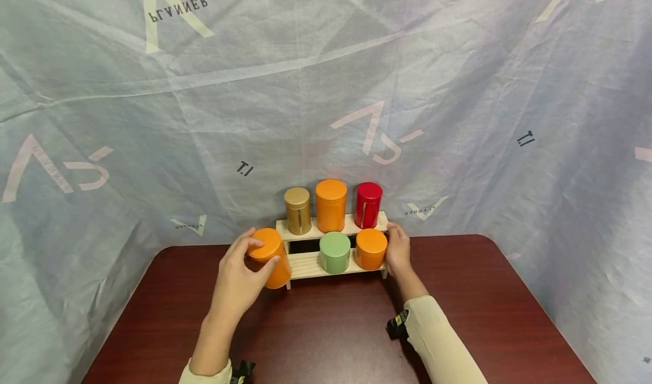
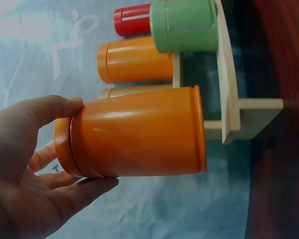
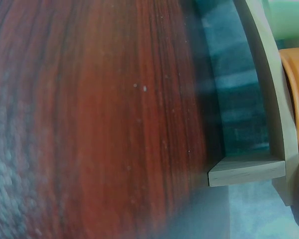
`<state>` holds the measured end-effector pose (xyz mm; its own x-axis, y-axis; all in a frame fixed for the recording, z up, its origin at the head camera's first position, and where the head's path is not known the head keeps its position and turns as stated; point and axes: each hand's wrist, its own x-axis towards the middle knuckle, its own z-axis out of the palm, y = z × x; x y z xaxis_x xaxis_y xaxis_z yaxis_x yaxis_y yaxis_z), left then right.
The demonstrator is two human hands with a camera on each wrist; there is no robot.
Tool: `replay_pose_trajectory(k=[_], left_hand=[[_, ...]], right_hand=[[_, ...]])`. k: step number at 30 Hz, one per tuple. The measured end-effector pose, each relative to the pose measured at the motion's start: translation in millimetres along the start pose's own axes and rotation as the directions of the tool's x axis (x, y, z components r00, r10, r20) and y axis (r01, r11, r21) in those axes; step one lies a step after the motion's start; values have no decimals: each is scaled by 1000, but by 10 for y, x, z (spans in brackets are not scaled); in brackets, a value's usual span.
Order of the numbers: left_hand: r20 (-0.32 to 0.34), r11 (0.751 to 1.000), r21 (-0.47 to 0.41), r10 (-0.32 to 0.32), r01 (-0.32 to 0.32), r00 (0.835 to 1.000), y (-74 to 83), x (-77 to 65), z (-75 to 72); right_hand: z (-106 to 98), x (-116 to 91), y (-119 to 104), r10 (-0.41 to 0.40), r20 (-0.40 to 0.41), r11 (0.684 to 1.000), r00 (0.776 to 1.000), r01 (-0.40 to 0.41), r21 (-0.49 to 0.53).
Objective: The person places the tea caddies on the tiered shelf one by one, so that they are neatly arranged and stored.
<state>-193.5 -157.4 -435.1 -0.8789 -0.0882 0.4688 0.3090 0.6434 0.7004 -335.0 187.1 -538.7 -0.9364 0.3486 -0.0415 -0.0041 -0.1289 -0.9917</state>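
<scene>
My left hand (image 1: 239, 279) grips a tall orange canister (image 1: 275, 268) around its lid, thumb on one side and fingers on the other. In the left wrist view the canister (image 2: 139, 134) overlaps the left end of a two-step wooden rack (image 1: 305, 266), its base apart from the table. At the rack's right end, my right hand (image 1: 399, 249) holds the wood beside a short orange canister (image 1: 371, 251); its fingertips are partly hidden. A short green canister (image 1: 334, 254) stands left of that one on the lower step.
On the upper step stand a gold canister (image 1: 297, 211), another tall orange canister (image 1: 331, 205) and a red canister (image 1: 368, 205). A grey printed cloth (image 1: 285, 118) hangs close behind the rack. The dark red table (image 1: 331, 327) extends in front.
</scene>
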Motion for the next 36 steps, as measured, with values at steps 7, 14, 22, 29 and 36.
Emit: replay_pose_trajectory(k=[7,14,22,29,36], left_hand=[[30,999,-34,29,-28,999,34,-11,173],[48,997,-46,67,-65,997,37,8,347],[56,996,-46,80,-78,995,1,26,490],[49,994,-46,105,-103,993,-4,42,584],[24,990,-45,134,-133,991,-10,71,671]], right_hand=[[2,-13,-6,-2,4,1000,1000,2,0],[-6,0,-8,-3,4,1000,1000,3,6],[-7,-15,-24,-8,11,1000,1000,8,2],[-19,-66,-77,4,18,1000,1000,-3,-31],[-13,-25,-16,-12,-2,1000,1000,12,-6]])
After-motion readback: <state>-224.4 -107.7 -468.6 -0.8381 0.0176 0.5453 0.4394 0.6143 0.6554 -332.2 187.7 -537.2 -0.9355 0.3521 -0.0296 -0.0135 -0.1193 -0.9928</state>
